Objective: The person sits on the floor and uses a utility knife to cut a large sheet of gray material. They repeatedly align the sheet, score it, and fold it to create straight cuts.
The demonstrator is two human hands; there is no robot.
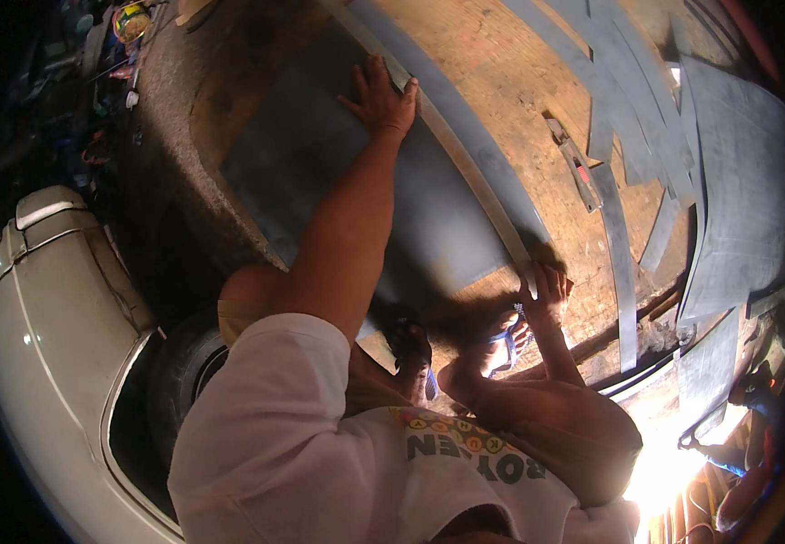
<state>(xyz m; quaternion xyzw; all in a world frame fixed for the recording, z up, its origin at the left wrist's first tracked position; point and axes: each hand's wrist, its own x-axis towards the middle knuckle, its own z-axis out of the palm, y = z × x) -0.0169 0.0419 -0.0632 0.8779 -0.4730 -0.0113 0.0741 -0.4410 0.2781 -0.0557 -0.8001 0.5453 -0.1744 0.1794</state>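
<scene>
A dark grey sheet (302, 136) lies on a worn wooden board (465, 45). Across it runs a long, narrow straight bar (460, 163), like a straightedge. My left hand (383, 100) is spread over the sheet's far part, its thumb side on the bar; the hand is open. At the bar's near end, my right hand (548, 283) has its fingers closed around the end; shadow hides part of the fingertips. To the right on the board lies a grey hand tool with a red part (578, 168), perhaps a utility knife.
Cut grey strips (619, 263) and a larger grey sheet (746, 181) lie at the right. A pale car (57, 317) stands at the left, with clutter beyond it. My sandalled feet (506, 340) are by the sheet's near edge. Another person's hand (701, 449) shows beside a bright glare, lower right.
</scene>
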